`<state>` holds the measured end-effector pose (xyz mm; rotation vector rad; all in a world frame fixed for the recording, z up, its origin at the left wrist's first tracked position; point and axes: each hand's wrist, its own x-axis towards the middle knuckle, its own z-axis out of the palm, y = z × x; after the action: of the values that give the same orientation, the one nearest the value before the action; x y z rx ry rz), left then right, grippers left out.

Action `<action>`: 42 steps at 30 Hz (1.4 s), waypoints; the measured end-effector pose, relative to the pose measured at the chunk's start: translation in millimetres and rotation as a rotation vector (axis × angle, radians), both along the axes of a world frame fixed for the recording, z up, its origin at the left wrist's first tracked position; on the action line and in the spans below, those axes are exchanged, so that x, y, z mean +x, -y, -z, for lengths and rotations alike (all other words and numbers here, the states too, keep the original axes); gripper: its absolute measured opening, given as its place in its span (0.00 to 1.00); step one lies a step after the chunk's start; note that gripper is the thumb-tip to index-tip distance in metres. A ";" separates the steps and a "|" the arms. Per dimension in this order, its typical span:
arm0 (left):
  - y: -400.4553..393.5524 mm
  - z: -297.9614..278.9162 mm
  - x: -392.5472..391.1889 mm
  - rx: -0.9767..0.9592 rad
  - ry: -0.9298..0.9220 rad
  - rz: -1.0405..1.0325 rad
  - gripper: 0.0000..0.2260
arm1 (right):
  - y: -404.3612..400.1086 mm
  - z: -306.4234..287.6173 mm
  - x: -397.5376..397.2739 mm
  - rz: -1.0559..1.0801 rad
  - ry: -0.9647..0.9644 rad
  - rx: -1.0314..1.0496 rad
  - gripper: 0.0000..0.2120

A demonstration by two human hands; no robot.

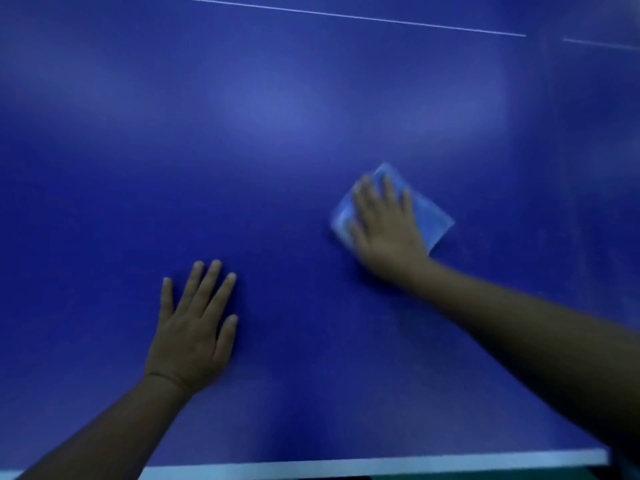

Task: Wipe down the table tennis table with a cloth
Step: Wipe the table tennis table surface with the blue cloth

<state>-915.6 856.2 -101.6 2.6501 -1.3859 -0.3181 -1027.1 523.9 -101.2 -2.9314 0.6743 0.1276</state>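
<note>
Right hand [384, 225] pressed flat, fingers straight, on a folded pale blue cloth [431, 216] lying on the blue table [277, 98]. Left hand [194, 327] flat, fingers spread, on bare tabletop near the white edge line [381, 464]

One table [277, 116], one cloth [433, 216], two hands: left hand [194, 327], right hand [384, 223]

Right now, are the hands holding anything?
Nothing is gripped. The right hand presses flat on the middle of the cloth; the left hand rests flat on the table.
</note>
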 end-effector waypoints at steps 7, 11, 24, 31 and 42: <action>5.6 -5.0 -0.6 0.001 -0.021 -0.005 0.27 | 15.8 -5.9 -42.5 -0.504 -0.060 0.015 0.31; 6.5 -5.2 -0.1 0.012 -0.035 -0.006 0.27 | 72.5 -8.9 33.6 0.091 -0.047 0.035 0.32; 4.1 -2.4 2.2 0.060 -0.053 0.003 0.29 | -88.1 -2.7 -168.3 -0.218 -0.059 0.047 0.29; 0.1 1.9 7.2 0.050 -0.073 -0.004 0.31 | -75.1 1.2 -64.2 0.685 0.039 0.019 0.32; -1.8 2.6 2.0 0.001 -0.063 -0.017 0.29 | -196.6 2.8 -195.1 0.812 -0.080 0.025 0.35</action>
<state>-913.6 858.0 -104.2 2.6276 -1.3437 -0.3972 -1222.2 720.4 -104.0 -2.3962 1.7678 0.1605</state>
